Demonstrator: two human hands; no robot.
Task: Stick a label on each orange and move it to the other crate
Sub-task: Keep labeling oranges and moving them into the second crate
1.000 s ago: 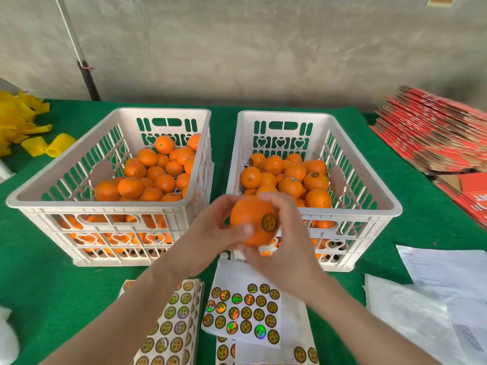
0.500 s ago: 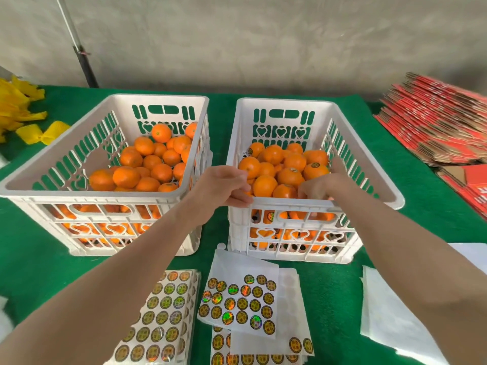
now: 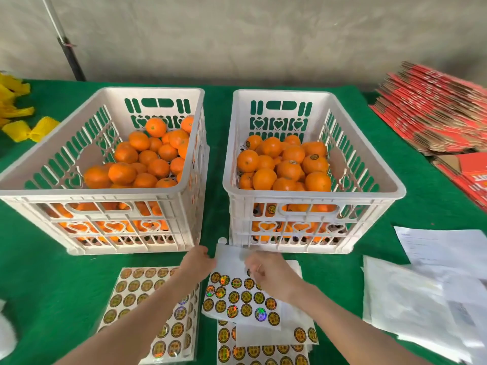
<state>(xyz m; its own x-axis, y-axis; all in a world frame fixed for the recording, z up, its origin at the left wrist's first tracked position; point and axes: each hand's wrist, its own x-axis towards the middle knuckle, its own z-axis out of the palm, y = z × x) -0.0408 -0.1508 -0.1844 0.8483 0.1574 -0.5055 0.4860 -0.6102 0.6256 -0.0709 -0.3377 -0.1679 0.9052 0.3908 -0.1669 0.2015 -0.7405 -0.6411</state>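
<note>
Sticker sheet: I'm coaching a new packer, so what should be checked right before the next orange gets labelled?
1. Sticker sheet has labels left: ok, several rows remain.
2. Left hand steadies the sheet: ok, it holds the upper left edge.
3. Right hand has a label peeled: cannot tell, its fingers are blurred.
4. Hands free of fruit: ok, neither holds any.
5. Left crate offers oranges: ok, a pile, no labels visible on it.
6. Right crate has room: ok, its pile lies below the rim.
</note>
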